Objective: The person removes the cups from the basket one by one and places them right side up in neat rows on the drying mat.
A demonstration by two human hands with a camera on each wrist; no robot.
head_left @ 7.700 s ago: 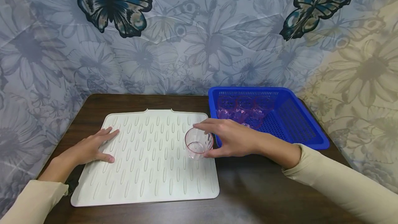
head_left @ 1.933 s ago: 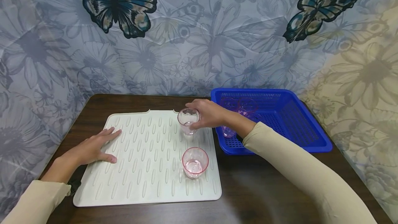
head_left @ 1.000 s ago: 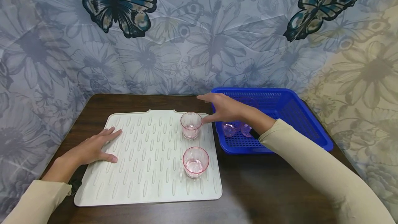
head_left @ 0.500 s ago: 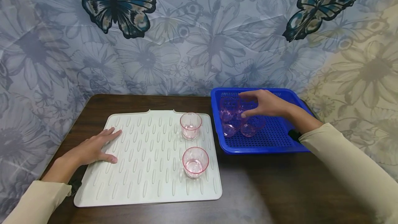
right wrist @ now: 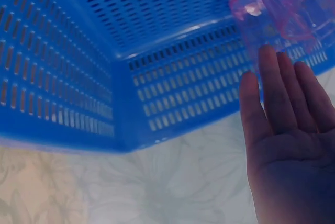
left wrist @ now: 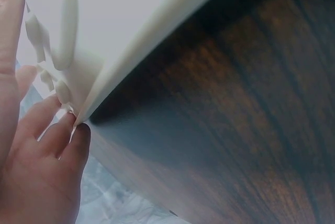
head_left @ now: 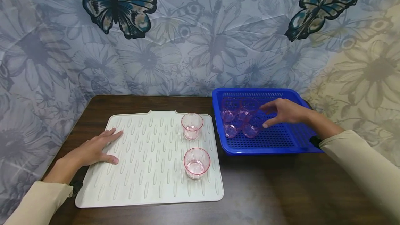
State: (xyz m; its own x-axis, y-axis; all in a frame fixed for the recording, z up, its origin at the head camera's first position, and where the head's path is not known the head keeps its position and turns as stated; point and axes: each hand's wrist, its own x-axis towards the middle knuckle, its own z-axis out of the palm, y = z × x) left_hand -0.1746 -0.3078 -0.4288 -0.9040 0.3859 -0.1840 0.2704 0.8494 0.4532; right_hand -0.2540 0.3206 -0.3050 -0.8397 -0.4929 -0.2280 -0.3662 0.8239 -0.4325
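Observation:
My left hand [head_left: 93, 148] lies flat with spread fingers on the left edge of a white ribbed drying mat [head_left: 143, 162]; in the left wrist view its fingers [left wrist: 78, 145] reach over the mat's rim. Two clear glasses with pink rims stand upright near the mat's right side: a far glass [head_left: 192, 127] and a near glass [head_left: 196, 164]. Over the blue basket [head_left: 265, 150], my right hand [head_left: 289, 111] is empty, thumb and fingers parted, just right of several pink-tinted glasses [head_left: 250, 130]. The right wrist view has its palm facing those glasses [right wrist: 251, 12], fingers extended.
The dark wooden table [head_left: 243, 190] carries both mat and basket, with the basket at the back right beside the mat. A patterned cloth [head_left: 193, 61] with butterflies and flowers hangs directly behind the table.
My right hand has set down the far glass on the mat, let go, and moved right over the basket, past the glasses there. The left hand has stayed put.

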